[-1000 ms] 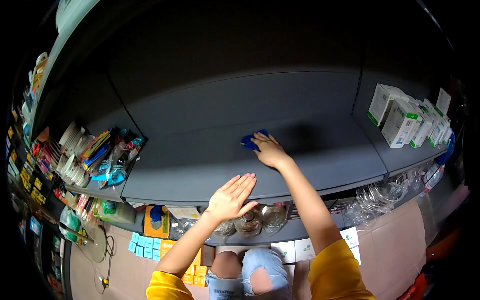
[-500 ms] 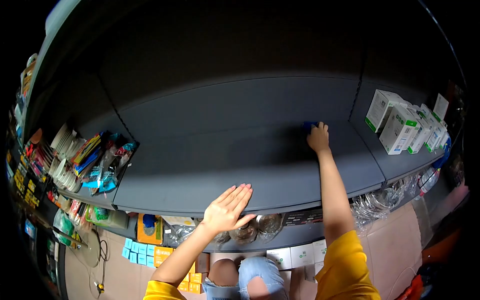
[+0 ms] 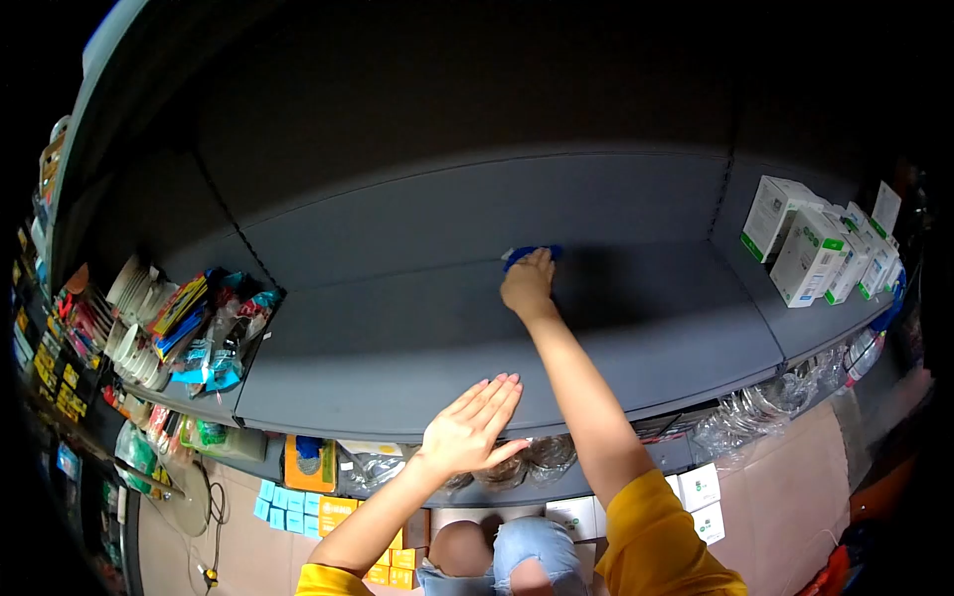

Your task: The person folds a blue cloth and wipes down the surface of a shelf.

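Near the back of the grey shelf (image 3: 397, 348), my right hand (image 3: 528, 286) presses a blue cloth (image 3: 533, 254) onto the surface where shelf and back panel meet. Its fingers lie over the cloth, which shows beyond the fingertips. At the shelf's front edge, my left hand (image 3: 474, 425) rests with fingers stretched out and thumb apart, holding nothing.
White and green boxes (image 3: 807, 255) stand at the shelf's right end. White bowls (image 3: 139, 288) and bagged goods (image 3: 221, 338) crowd the left end. Below are wrapped metal items (image 3: 745, 412), orange boxes (image 3: 336, 515) and small light-blue boxes (image 3: 286, 509).
My right hand has moved left along the back of the shelf with the blue cloth. My left hand stays at the front edge, and the view has shifted slightly.
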Demonstrator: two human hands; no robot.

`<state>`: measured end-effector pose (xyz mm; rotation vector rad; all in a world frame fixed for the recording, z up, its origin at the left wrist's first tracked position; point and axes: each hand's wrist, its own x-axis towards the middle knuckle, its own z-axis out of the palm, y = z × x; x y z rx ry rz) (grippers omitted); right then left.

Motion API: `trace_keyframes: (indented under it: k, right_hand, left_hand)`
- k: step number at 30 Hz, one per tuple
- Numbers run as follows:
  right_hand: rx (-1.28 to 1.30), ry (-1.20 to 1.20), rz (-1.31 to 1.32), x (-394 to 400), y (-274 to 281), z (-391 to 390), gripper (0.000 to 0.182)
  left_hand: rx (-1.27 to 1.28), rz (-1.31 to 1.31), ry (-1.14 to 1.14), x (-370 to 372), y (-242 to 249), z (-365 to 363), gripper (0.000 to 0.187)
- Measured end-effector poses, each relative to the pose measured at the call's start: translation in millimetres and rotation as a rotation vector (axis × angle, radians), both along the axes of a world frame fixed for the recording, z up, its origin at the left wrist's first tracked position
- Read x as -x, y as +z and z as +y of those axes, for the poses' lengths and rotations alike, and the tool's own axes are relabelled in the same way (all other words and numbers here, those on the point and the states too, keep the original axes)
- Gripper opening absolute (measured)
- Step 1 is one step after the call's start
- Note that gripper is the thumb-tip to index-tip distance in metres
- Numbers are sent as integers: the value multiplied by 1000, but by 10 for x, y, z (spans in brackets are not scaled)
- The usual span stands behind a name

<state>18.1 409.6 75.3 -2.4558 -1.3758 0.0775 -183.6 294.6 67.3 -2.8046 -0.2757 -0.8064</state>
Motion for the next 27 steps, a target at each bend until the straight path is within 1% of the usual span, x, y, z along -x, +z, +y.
trace_keyframes:
  k: [1,5,7,8,10,13,14,15,18,21,25,27]
  right_hand:
    - [37,60,13,100,-4,50,55]
    - [61,145,-12,322,-7,140,56]
    - [-10,255,39,326,-7,130,56]
    - [-9,253,38,347,-11,136,56]
    - [-22,477,57,415,22,145,51]
    - [-29,500,83,279,78,24,47]
    - [-78,469,20,233,35,15,45]
    - [-77,465,16,151,23,-23,45]
    - [-217,402,-31,-118,15,-213,42]
    - [-260,335,-115,-470,-78,-348,41]
    - [-214,276,-129,-814,-7,-662,42]
    - [-86,124,-115,-932,94,-850,44]
  left_hand:
    - [1,4,7,3,-5,-5,57]
    - [1,-18,5,9,-30,-1,57]
    - [9,-23,-4,-3,-21,0,57]
    - [11,-24,-5,-2,-21,-4,57]
    - [0,-17,-8,4,-12,1,57]
    - [-2,-20,-8,2,-16,8,56]
    - [-3,-21,-10,8,-13,5,56]
    - [-2,-20,-12,12,-9,5,56]
    - [8,-20,-17,10,-9,11,56]
    - [17,-14,-17,23,-9,18,56]
    - [8,-17,-18,13,-24,22,58]
    - [13,-17,-21,11,-34,23,58]
